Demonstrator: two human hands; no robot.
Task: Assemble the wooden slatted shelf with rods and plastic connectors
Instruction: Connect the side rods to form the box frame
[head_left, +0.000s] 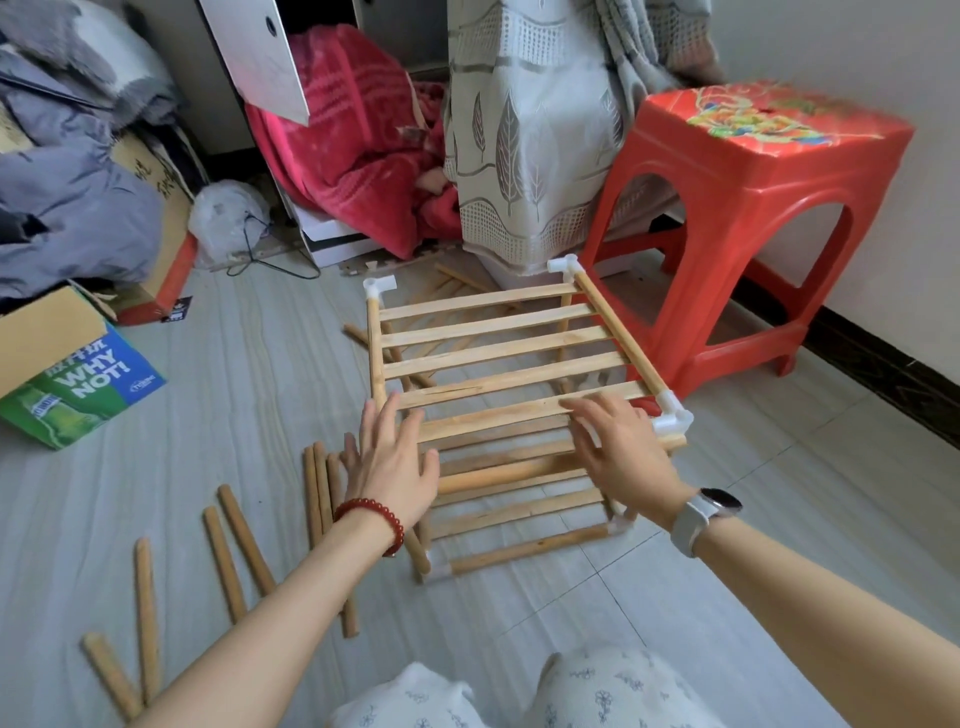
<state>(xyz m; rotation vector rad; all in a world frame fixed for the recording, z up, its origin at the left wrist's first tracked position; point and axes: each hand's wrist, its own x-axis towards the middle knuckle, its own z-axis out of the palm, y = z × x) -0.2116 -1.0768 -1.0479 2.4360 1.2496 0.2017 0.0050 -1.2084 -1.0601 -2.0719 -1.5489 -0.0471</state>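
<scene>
A wooden slatted shelf panel (498, 343) with white plastic corner connectors (672, 415) sits raised above a second slatted level (519, 512) on the floor. My left hand (392, 457), fingers straight and spread, is at the upper panel's near left corner. My right hand (618, 447), also spread flat, lies over the near slats beside the near right connector. Neither hand curls round anything. Loose wooden rods (234, 551) lie on the floor to the left, and a few more (322, 493) lie beside the lower level.
A red plastic stool (748, 218) stands just right of the shelf. A green cardboard box (78, 384) sits at left. Behind are a patterned curtain (524, 145), a red blanket (353, 135), an open cabinet and piled clothes. My knees (519, 691) are at the bottom.
</scene>
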